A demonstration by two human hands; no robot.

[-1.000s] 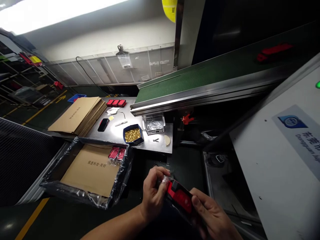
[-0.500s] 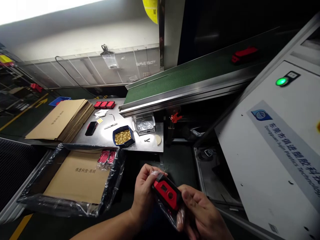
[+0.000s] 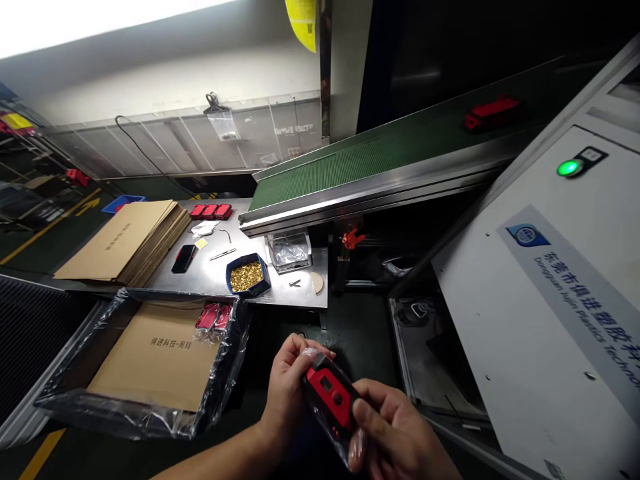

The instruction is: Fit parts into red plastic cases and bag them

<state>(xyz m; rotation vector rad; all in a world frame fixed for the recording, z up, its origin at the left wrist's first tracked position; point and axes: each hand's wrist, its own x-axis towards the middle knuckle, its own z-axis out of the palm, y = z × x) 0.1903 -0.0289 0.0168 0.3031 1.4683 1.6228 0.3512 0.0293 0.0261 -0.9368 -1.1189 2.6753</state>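
Both hands hold a red and black plastic part (image 3: pixel 331 397) that sits in a clear plastic bag, low in the middle of the view. My left hand (image 3: pixel 289 390) grips its upper end, fingers curled round the bag's edge. My right hand (image 3: pixel 395 433) closes on its lower end, thumb pressed on the red face. A box lined with black plastic (image 3: pixel 65 400) lies to the left; a cardboard sheet (image 3: pixel 155 360) and bagged red parts (image 3: pixel 215 317) are inside.
A steel table (image 3: pixel 210 277) carries a blue tray of brass pieces (image 3: pixel 247 275), a phone (image 3: pixel 183 258), red parts (image 3: pixel 210 211), flat cardboard (image 3: pixel 125 240) and a clear box (image 3: pixel 290 250). A green conveyor (image 3: pixel 380 157) bears another red part (image 3: pixel 493 112). A white machine (image 3: pixel 545 300) stands right.
The view swung right over the second. Both hands kept hold of the bagged part, my right thumb sliding up onto its red face. The red part on the conveyor travelled along the belt.
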